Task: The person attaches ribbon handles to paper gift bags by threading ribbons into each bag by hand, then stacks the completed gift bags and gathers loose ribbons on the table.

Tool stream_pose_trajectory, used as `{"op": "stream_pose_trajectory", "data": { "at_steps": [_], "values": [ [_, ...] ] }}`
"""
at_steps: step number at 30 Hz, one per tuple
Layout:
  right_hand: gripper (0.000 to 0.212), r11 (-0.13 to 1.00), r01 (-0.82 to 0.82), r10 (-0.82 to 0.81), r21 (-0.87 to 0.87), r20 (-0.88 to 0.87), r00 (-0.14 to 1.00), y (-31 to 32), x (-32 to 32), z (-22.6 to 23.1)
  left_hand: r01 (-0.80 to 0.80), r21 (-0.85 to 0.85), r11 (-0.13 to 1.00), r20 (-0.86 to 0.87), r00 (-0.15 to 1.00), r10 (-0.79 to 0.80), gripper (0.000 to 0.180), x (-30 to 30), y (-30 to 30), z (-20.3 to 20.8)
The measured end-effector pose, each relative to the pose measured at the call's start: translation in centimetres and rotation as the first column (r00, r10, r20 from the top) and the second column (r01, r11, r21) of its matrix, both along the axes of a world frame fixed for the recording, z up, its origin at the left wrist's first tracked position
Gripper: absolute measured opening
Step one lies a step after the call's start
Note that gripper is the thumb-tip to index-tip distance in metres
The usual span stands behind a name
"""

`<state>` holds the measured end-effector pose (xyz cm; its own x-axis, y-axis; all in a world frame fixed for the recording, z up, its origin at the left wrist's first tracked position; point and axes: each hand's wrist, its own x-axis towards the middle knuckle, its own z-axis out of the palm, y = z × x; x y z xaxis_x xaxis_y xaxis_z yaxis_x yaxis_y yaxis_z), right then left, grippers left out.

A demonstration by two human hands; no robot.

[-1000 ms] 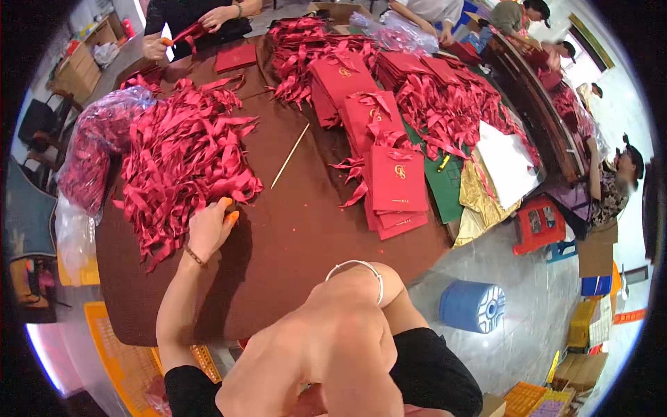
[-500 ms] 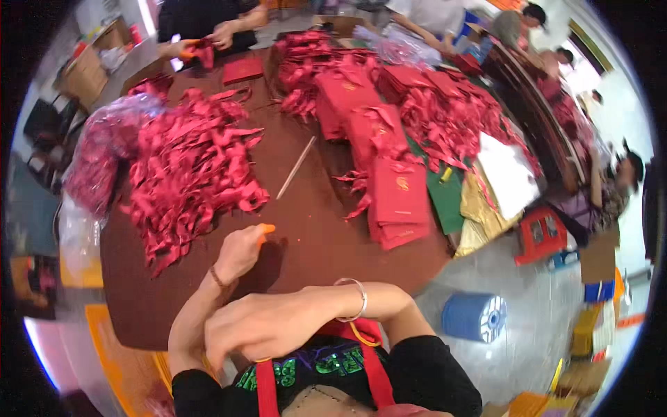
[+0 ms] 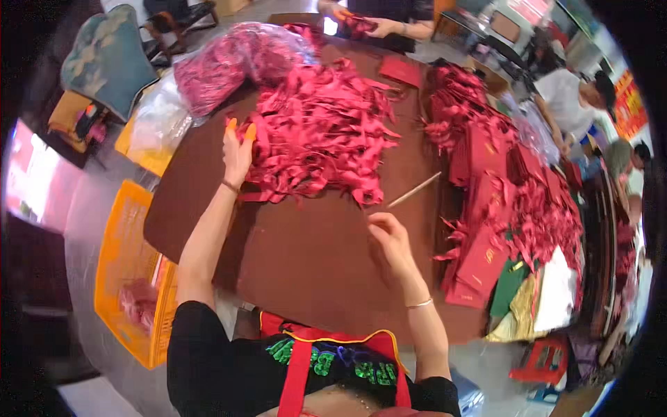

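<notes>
My left hand (image 3: 237, 154), with orange covers on two fingertips, reaches the left edge of a big heap of red ribbons (image 3: 323, 132). Its fingers are apart, with red material showing between them; no firm hold is visible. Over the brown table (image 3: 306, 254), my right hand (image 3: 392, 240) hovers with loosely bent fingers. Nothing shows in it, though its inner side is hidden. Just beyond it lies a thin pale stick (image 3: 415, 190). Further right stand overlapping stacks of red paper bags (image 3: 479, 257) with gold marks and ribbons.
A clear plastic sack of red goods (image 3: 212, 73) lies behind the heap. An orange crate (image 3: 125, 278) stands left on the floor. Green, gold and white sheets (image 3: 556, 292) lie at the table's right edge. Another person's hands (image 3: 382, 28) handle something red across the table.
The view has swung left. My left hand has moved from the bare tabletop to the ribbon heap. My right arm, earlier crossed before my body, has swung out to the right.
</notes>
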<state>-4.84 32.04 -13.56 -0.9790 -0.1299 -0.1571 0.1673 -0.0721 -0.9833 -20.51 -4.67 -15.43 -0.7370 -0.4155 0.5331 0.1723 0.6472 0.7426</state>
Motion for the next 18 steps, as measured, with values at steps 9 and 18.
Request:
{"op": "stream_pose_trajectory", "data": {
  "at_steps": [9, 18],
  "values": [
    [0.058, 1.0, 0.012, -0.013, 0.025, 0.069, 0.998, -0.6, -10.2, 1.3, 0.126, 0.434, 0.892, 0.214, 0.947, -0.238, 0.072, -7.5, -4.4, -3.3],
    [0.073, 0.951, 0.063, -0.014, -0.302, 0.163, 0.987, -2.1, -18.3, -1.3, 0.55, 0.507, 0.664, 0.233, 0.654, -0.72, 0.083, -13.0, 1.4, 1.5]
  ]
}}
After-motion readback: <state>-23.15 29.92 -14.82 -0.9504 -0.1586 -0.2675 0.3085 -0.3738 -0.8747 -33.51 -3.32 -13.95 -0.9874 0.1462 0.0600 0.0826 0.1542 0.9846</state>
